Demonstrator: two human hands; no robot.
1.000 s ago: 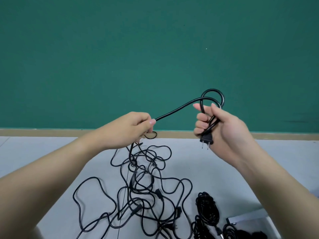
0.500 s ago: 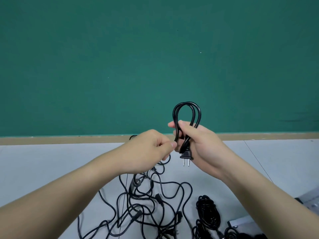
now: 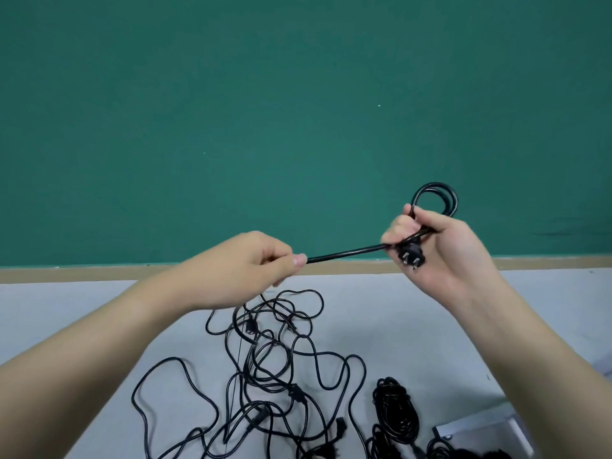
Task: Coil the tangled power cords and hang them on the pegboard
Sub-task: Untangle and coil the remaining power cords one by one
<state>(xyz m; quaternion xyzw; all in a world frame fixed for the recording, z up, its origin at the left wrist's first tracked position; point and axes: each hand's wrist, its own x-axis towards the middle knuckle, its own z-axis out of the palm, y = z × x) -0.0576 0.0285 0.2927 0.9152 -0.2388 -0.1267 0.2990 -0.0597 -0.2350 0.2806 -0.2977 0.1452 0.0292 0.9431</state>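
My right hand (image 3: 433,246) grips a small coil of black power cord (image 3: 435,197); its loops stick up above my fingers and its two-pin plug (image 3: 410,256) points down from my palm. A straight run of the same cord (image 3: 344,253) stretches left to my left hand (image 3: 258,260), which pinches it between thumb and fingers. Below my left hand the cord drops into a tangled pile of black cords (image 3: 271,366) on the grey floor.
Two coiled black cords (image 3: 395,409) lie on the floor at the lower right, beside a grey metal board's corner (image 3: 477,435). A green wall (image 3: 298,111) with a tan baseboard (image 3: 99,273) stands straight ahead. The pegboard is out of view.
My hands, close together half a second ago, have moved apart. The right hand went right and up with the coil, and a straight length of cord is now pulled taut between them.
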